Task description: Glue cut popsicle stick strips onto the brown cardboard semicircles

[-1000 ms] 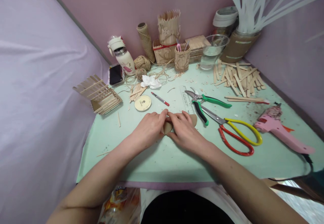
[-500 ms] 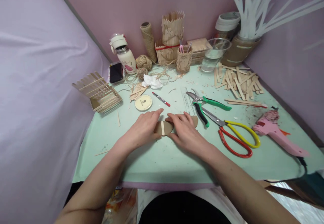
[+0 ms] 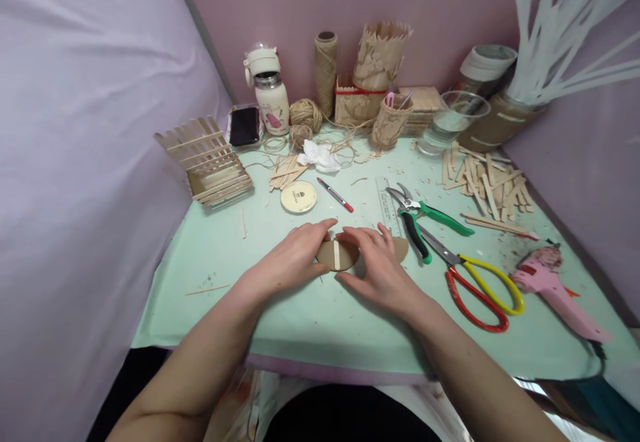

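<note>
A brown oval piece of card (image 3: 349, 255) lies on the pale green table cover (image 3: 295, 322), with a short light wooden strip (image 3: 337, 255) upright across its middle. My left hand (image 3: 300, 255) has its thumb and fingers around the card's left edge. On the right side, my right hand (image 3: 377, 262) curves about the card's other edge, thumb and fingers apart. Partly behind that hand lies another brown card piece (image 3: 401, 249). A round cream lid (image 3: 299, 197) and a red-capped pen (image 3: 335, 195) lie beyond my hands.
Green-handled pruners (image 3: 423, 219), scissors (image 3: 475, 282) and a pink glue gun (image 3: 555, 289) lie to the right. Behind them are loose wooden sticks (image 3: 490, 185) and a clear water cup (image 3: 450, 122). A stick-built basket (image 3: 220, 179) stands left, twine (image 3: 306, 115) at the back.
The view has shifted, so the table's objects appear farther right. My right hand has loosened and moved slightly off the card, showing more of its right part.
</note>
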A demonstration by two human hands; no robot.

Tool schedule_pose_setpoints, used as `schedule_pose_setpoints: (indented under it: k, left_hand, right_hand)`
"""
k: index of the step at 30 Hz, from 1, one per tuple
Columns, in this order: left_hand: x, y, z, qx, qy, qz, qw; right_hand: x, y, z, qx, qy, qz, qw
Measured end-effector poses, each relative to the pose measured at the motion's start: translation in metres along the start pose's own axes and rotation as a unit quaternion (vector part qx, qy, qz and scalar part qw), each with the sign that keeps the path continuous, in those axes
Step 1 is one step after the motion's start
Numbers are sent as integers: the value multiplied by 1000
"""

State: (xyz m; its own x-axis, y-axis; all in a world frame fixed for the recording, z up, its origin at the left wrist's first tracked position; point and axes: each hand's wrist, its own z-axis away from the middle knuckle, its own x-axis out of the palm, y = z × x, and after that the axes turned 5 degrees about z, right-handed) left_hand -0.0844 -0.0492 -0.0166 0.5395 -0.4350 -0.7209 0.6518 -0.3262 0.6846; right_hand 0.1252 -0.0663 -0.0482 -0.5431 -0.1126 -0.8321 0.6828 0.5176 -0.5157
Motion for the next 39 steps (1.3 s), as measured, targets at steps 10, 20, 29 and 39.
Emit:
schedule_pose_setpoints:
  k: [10,20,29,39]
  left_hand:
    - [2,-2,0,5,-2,4,1000]
    - [2,-2,0,0,-3,-3,1000]
    - [4,-4,0,2,-1,1,1000]
    - [4,-3,-1,-5,3,-5,1000]
  right_hand:
    - [1,-3,-1,3,2,23,1000]
    - [1,-5,-3,8,-11,27,1000]
    - [-1,-6,-4,12,-21,18,1000]
    - [-6,-3,5,-6,41,58,997]
